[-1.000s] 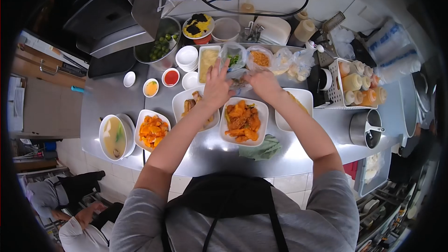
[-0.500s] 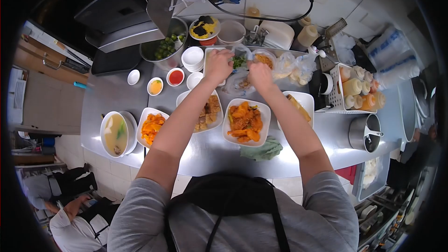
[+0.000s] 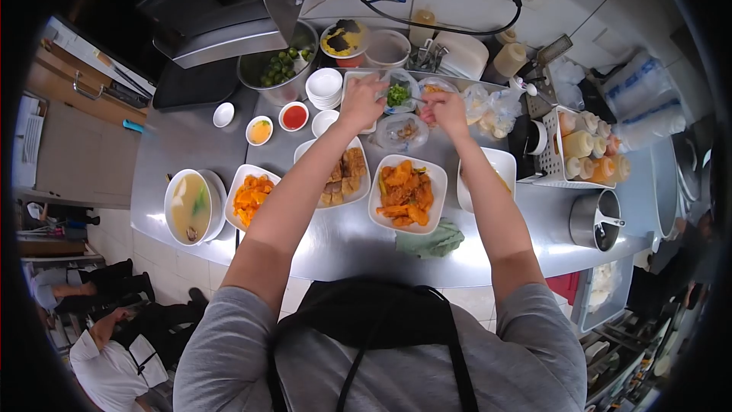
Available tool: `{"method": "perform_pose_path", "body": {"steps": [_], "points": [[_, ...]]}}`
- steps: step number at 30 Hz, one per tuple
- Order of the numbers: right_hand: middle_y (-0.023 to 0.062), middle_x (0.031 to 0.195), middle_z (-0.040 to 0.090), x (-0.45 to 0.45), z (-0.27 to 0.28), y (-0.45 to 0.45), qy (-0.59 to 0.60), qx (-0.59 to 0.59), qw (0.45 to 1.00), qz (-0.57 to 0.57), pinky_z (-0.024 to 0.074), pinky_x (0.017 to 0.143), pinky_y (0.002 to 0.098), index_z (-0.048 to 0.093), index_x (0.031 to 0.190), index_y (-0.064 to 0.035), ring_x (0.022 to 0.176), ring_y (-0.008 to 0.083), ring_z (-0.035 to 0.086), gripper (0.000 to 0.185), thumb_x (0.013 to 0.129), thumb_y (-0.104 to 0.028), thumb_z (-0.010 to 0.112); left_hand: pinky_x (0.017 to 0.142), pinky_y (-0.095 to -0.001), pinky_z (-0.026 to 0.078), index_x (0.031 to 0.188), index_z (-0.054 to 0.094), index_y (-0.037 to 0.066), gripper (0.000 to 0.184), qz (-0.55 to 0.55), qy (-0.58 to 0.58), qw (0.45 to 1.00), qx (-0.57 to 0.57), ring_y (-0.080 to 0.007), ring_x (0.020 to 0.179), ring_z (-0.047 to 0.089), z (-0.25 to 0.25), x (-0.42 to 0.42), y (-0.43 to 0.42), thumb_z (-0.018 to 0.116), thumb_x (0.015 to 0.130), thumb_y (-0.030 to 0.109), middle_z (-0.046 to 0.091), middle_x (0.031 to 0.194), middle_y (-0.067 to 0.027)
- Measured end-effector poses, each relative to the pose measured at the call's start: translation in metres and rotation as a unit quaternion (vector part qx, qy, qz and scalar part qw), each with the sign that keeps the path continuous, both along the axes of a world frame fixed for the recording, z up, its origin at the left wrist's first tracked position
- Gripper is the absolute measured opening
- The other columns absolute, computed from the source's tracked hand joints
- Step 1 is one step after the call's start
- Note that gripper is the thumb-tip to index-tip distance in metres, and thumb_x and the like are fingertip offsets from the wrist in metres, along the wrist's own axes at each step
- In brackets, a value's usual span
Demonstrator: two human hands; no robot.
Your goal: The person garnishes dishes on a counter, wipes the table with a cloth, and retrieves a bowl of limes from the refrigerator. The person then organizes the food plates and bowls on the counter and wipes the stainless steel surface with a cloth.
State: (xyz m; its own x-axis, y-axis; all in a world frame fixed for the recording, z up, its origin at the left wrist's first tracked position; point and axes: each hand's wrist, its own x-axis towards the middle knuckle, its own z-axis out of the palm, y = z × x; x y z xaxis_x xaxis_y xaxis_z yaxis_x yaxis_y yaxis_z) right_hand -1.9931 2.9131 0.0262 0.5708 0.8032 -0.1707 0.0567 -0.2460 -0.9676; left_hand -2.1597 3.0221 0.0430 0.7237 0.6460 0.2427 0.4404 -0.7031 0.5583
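Note:
Chopped green herbs (image 3: 397, 94) lie in a clear plastic bag (image 3: 398, 76) at the back of the steel counter. My left hand (image 3: 364, 103) is at the bag's left edge, its fingers curled on the plastic. My right hand (image 3: 446, 113) is closed round the thin handle of what looks like a spoon (image 3: 415, 98), which points into the herbs. Just in front sits another clear bag (image 3: 402, 133) with small brownish pieces. Behind my right hand is a container of orange-brown bits (image 3: 436, 86), partly hidden.
Nearer stand a bowl of orange saucy food (image 3: 408, 192), a dish of browned pieces (image 3: 347, 175) and a soup bowl (image 3: 191, 210). A green cloth (image 3: 431, 239) lies in front. Squeeze bottles fill a white basket (image 3: 560, 160) at right. Other people (image 3: 114, 366) are at lower left.
The herb bag now stands wider open, with more green showing. My right hand has moved slightly right and now holds the thin handle. The view has shifted a little.

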Motion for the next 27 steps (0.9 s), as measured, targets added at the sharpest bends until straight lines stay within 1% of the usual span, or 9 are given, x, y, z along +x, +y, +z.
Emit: {"method": "perform_pose_path", "body": {"steps": [5, 7, 10, 13, 16, 20, 24, 26, 27], "points": [[0.0146, 0.067, 0.060, 0.004, 0.011, -0.012, 0.060, -0.002, 0.998, 0.008, 0.0506, 0.049, 0.0254, 0.061, 0.089, 0.0048, 0.054, 0.0186, 0.060, 0.027, 0.072, 0.006, 0.039, 0.095, -0.0367, 0.029, 0.100, 0.060, 0.012, 0.030, 0.031, -0.030, 0.999, -0.017, -0.0288, 0.108, 0.042, 0.023, -0.027, -0.005, 0.058, 0.070, 0.012, 0.045, 0.121, -0.0108], [0.0120, 0.072, 0.060, 0.000, 0.029, -0.023, 0.032, -0.021, 0.999, 0.009, 0.0493, 0.053, 0.0243, 0.058, 0.095, 0.0043, 0.058, 0.0159, 0.059, 0.020, 0.080, -0.002, 0.047, 0.089, -0.0356, 0.036, 0.099, 0.060, 0.011, 0.028, 0.055, -0.050, 0.997, 0.009, -0.0282, 0.107, 0.044, 0.035, -0.058, -0.008, 0.058, 0.072, 0.011, 0.046, 0.120, -0.0101], [0.0134, 0.070, 0.060, -0.003, 0.050, -0.036, -0.010, 0.009, 1.000, 0.023, 0.0501, 0.051, 0.0247, 0.059, 0.090, 0.0061, 0.055, 0.0168, 0.060, 0.024, 0.075, 0.003, 0.040, 0.092, -0.0365, 0.032, 0.096, 0.061, 0.009, 0.027, 0.077, -0.072, 0.994, -0.018, -0.0317, 0.105, 0.044, 0.047, -0.122, -0.018, 0.059, 0.069, 0.009, 0.049, 0.115, -0.0132], [0.0120, 0.070, 0.060, -0.026, 0.079, -0.036, -0.029, 0.012, 0.998, 0.055, 0.0482, 0.051, 0.0227, 0.059, 0.091, 0.0051, 0.055, 0.0141, 0.058, 0.021, 0.079, -0.001, 0.044, 0.090, -0.0368, 0.035, 0.094, 0.062, 0.008, 0.025, 0.124, -0.084, 0.985, -0.090, -0.0305, 0.103, 0.046, 0.063, -0.197, -0.053, 0.059, 0.070, 0.008, 0.050, 0.112, -0.0138], [0.0102, 0.071, 0.060, -0.076, 0.101, -0.015, -0.027, 0.018, 0.991, 0.127, 0.0469, 0.051, 0.0217, 0.059, 0.093, 0.0040, 0.055, 0.0123, 0.056, 0.020, 0.080, -0.004, 0.046, 0.088, -0.0371, 0.036, 0.093, 0.062, 0.008, 0.023, 0.144, -0.079, 0.979, -0.122, -0.0299, 0.101, 0.048, 0.062, -0.271, -0.099, 0.058, 0.070, 0.007, 0.053, 0.109, -0.0137], [0.0096, 0.072, 0.060, -0.181, 0.110, 0.024, 0.029, 0.041, 0.975, 0.215, 0.0475, 0.051, 0.0215, 0.059, 0.093, 0.0036, 0.056, 0.0129, 0.057, 0.020, 0.080, -0.003, 0.046, 0.072, -0.0301, 0.045, 0.093, 0.061, 0.007, 0.022, 0.221, -0.086, 0.955, -0.180, -0.0255, 0.093, 0.051, 0.058, -0.345, -0.169, 0.058, 0.071, 0.007, 0.054, 0.106, -0.0127], [0.0113, 0.077, 0.061, -0.307, 0.095, 0.065, 0.049, 0.025, 0.953, 0.298, 0.0492, 0.057, 0.0217, 0.058, 0.096, 0.0026, 0.061, 0.0127, 0.059, 0.021, 0.080, -0.002, 0.046, 0.073, -0.0305, 0.045, 0.094, 0.061, 0.008, 0.021, 0.298, -0.100, 0.926, -0.210, -0.0245, 0.096, 0.050, 0.052, -0.398, -0.226, 0.058, 0.073, 0.008, 0.054, 0.107, -0.0111], [0.0128, 0.077, 0.061, -0.362, 0.076, 0.074, 0.038, 0.083, 0.939, 0.331, 0.0483, 0.059, 0.0260, 0.058, 0.092, 0.0049, 0.064, 0.0170, 0.059, 0.023, 0.073, 0.000, 0.048, 0.073, -0.0305, 0.045, 0.094, 0.061, 0.008, 0.021, 0.327, -0.111, 0.909, -0.232, -0.0242, 0.097, 0.050, 0.047, -0.416, -0.245, 0.058, 0.074, 0.008, 0.053, 0.108, -0.0104], [0.0148, 0.080, 0.060, -0.388, 0.055, 0.080, -0.106, 0.139, 0.919, 0.353, 0.0469, 0.062, 0.0288, 0.057, 0.095, 0.0050, 0.064, 0.0212, 0.058, 0.025, 0.072, 0.001, 0.047, 0.074, -0.0305, 0.045, 0.094, 0.061, 0.008, 0.020, 0.348, -0.117, 0.898, -0.243, -0.0241, 0.097, 0.050, 0.044, -0.423, -0.252, 0.058, 0.074, 0.009, 0.054, 0.108, -0.0096]]}}
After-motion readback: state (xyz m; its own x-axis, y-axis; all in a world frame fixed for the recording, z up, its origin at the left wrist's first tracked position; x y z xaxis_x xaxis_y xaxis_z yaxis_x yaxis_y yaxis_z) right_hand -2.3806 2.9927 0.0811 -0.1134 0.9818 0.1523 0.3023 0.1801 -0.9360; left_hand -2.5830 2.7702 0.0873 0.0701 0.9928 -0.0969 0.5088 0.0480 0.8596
